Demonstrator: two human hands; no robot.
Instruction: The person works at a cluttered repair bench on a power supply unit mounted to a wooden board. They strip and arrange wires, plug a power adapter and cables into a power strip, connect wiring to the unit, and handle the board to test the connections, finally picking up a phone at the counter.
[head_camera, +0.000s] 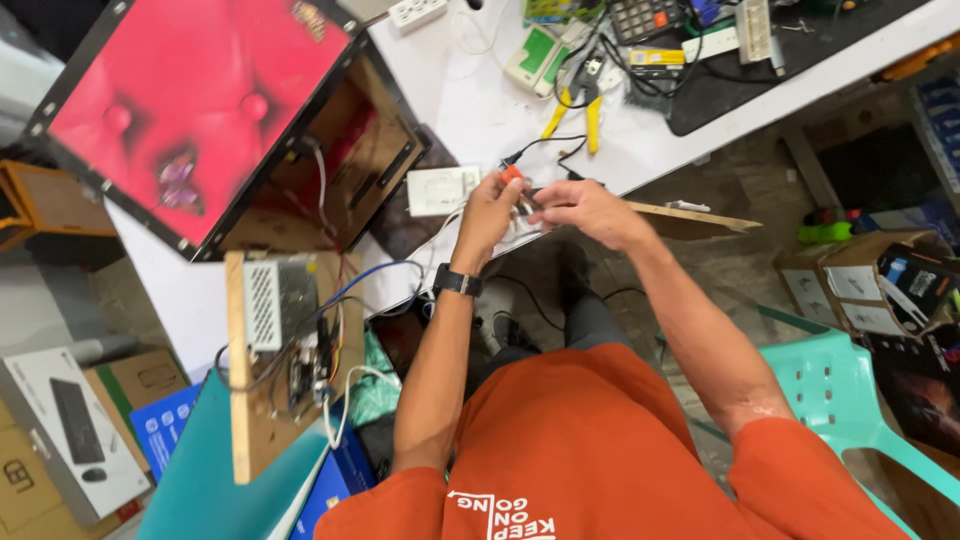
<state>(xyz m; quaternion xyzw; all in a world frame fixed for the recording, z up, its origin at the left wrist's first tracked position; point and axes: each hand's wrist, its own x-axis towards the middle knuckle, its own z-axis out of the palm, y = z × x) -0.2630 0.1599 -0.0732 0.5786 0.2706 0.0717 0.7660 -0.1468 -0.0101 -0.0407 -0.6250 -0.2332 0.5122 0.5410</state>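
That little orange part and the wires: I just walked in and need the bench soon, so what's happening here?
A person in an orange shirt works at the edge of a white table. The left hand, with a black watch on its wrist, pinches a small orange part; the right hand meets it, fingering thin black wires that run from it. Yellow-handled pliers lie just beyond, untouched.

A large red screen (190, 110) lies tilted top left; a white keyboard box (70, 435) sits bottom left; cardboard boxes (850, 285) stand right.
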